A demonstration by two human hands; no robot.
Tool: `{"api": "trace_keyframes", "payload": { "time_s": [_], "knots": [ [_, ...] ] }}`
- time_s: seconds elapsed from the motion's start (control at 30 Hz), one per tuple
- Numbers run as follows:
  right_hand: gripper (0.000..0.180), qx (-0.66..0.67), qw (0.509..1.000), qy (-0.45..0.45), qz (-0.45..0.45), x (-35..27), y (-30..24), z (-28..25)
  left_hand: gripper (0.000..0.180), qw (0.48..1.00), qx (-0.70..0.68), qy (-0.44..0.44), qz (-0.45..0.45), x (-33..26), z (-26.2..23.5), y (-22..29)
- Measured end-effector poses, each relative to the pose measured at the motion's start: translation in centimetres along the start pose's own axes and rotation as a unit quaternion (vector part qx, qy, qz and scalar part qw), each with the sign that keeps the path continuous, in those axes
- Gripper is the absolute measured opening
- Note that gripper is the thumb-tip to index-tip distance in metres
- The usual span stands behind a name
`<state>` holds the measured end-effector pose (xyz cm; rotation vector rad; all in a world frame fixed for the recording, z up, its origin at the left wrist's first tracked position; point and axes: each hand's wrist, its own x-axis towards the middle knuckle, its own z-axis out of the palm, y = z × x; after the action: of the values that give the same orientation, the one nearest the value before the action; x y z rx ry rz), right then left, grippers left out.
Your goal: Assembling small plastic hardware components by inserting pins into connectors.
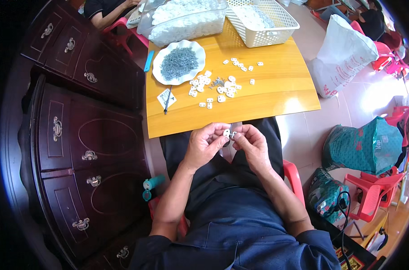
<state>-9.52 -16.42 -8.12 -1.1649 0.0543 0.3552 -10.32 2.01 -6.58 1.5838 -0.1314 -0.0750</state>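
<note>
Over my lap, just off the near edge of the wooden table point(267, 101), my two hands meet. My left hand point(203, 146) pinches a small rounded white plastic piece point(226, 132) with dark holes. Against it, my right hand point(254, 146) closes thumb and finger on a small whitish piece point(233, 134), too small to name. Beyond the hands lie loose white plastic pieces point(221, 98), rounded and rectangular, around a small heap of screws point(218, 82). A scalloped white plate point(200, 53) behind them holds a pile of grey screws point(179, 63).
A clear bin point(182, 33) of white pieces and a cream basket point(272, 37) stand at the table's back. A thin dark screwdriver point(168, 100) and a blue-handled tool point(148, 61) lie left. Dark cabinets point(110, 139) flank the left; sacks point(362, 144) and red chairs point(371, 193) the right.
</note>
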Motion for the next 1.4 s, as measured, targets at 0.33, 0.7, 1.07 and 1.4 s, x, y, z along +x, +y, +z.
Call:
{"api": "trace_keyframes", "payload": {
  "time_s": [0.33,0.7,1.07,1.4],
  "knots": [
    [0.011,-0.01,1.0,-0.005,0.01,0.0,0.0,0.0,0.025,1.0,-0.006,-0.005,0.006,0.1,-0.1,-0.2],
    [0.013,-0.017,0.998,-0.025,0.049,0.1,-0.5,0.0,0.024,0.996,0.079,-0.024,0.039,0.4,-0.3,0.3],
    [0.016,0.083,0.984,-0.04,0.15,0.5,0.5,-0.6,0.052,0.955,0.284,0.018,0.085,0.1,1.3,1.5],
    [0.018,0.147,0.976,-0.026,0.16,0.3,1.3,-0.3,0.031,0.914,0.369,0.049,0.163,-0.1,1.5,0.7]
  ]
}}
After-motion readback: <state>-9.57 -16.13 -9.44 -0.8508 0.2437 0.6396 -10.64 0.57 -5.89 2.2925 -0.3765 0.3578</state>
